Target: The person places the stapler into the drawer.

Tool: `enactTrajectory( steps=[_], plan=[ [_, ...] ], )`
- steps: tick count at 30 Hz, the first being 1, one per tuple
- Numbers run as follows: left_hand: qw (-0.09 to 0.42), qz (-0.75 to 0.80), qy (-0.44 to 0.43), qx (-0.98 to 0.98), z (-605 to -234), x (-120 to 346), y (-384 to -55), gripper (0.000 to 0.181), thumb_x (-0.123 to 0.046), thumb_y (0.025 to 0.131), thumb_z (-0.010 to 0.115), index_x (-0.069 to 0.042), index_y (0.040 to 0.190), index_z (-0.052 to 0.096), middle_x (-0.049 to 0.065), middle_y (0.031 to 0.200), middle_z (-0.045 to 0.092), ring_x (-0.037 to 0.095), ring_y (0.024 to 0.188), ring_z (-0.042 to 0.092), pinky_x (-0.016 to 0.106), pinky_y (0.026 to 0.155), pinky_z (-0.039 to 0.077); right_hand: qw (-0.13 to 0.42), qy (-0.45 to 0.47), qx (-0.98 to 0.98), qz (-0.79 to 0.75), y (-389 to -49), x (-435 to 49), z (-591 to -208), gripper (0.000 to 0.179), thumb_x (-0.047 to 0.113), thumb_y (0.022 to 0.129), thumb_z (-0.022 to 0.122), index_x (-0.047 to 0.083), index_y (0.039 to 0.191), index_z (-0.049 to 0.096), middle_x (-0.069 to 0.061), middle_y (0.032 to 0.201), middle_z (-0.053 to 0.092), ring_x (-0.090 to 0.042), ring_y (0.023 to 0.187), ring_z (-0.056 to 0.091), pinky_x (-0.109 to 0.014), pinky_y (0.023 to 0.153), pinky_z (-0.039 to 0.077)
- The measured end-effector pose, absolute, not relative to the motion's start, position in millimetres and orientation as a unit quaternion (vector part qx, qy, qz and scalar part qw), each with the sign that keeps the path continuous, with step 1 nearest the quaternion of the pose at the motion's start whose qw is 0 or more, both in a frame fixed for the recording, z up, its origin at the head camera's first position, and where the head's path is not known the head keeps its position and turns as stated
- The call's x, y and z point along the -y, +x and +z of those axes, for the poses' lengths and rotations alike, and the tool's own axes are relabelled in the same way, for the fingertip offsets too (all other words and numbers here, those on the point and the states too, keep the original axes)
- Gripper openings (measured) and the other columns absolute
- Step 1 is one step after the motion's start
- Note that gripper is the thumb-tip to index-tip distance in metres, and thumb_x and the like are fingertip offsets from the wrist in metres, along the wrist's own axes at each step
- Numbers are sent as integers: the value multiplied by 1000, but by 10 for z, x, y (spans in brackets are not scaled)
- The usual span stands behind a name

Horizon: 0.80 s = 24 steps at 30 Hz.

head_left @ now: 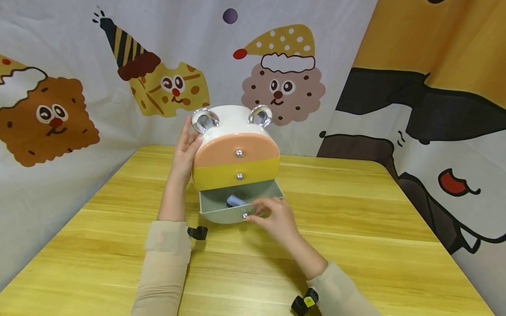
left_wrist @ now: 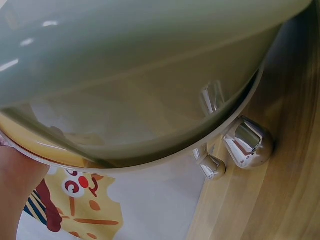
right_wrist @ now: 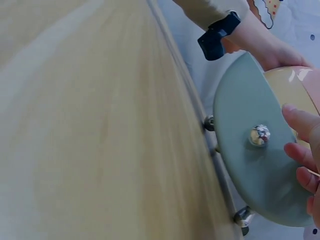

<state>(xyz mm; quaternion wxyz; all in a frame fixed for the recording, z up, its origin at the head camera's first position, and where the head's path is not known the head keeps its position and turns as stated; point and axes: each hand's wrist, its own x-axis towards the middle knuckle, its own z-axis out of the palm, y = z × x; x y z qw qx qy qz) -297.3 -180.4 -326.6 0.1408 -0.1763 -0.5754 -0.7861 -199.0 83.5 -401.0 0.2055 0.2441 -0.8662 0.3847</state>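
Note:
A small rounded drawer cabinet (head_left: 236, 118) with silver ears stands on the table. Its orange top drawer (head_left: 217, 153) and yellow middle drawer (head_left: 213, 176) are in; the grey-green bottom drawer (head_left: 221, 216) is pulled out. Inside that drawer lies a small lilac-blue piece (head_left: 236, 201) with a dark part beside it. My left hand (head_left: 185, 156) rests against the cabinet's left side, fingers extended upward. At the bottom drawer's front, my right hand (head_left: 276, 217) has its fingers loosely bent by the rim. The silver knob (right_wrist: 259, 135) shows uncovered in the right wrist view, apart from the fingers.
The cabinet stands on short silver feet (left_wrist: 248, 142) on a wood-grain table (head_left: 375, 219). Behind it hangs a cartoon-printed cloth (head_left: 221, 57). Black wrist devices (head_left: 197, 233) sit at both sleeves, close over the tabletop.

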Motion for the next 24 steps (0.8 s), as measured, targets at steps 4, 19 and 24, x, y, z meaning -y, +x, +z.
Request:
enactTrajectory(
  steps=[4,19,24],
  plan=[
    [141,-784,-177,578,-3261,1801,-2974,62,-12,100,50,-33,152,25,17,146,37,25,126,44,27,99,42,198,245,869,380,-1992,-821,-4067,33,30,66,87,14,91,73,8,74,67,-12,69,57,-23,60,48],
    [144,-783,-175,580,-3257,1797,-2975,62,-12,100,50,-33,152,25,17,146,38,25,126,44,27,100,41,163,223,876,395,-2034,-727,-4198,21,27,68,87,22,84,74,13,74,68,-1,63,58,-21,55,48],
    [143,-783,-174,579,-3265,1806,-2977,62,-13,100,50,-34,152,25,16,147,37,25,127,44,28,101,41,178,227,870,400,-2066,-683,-4194,19,23,69,86,19,83,74,11,74,69,-2,63,59,-21,56,49]
  ],
)
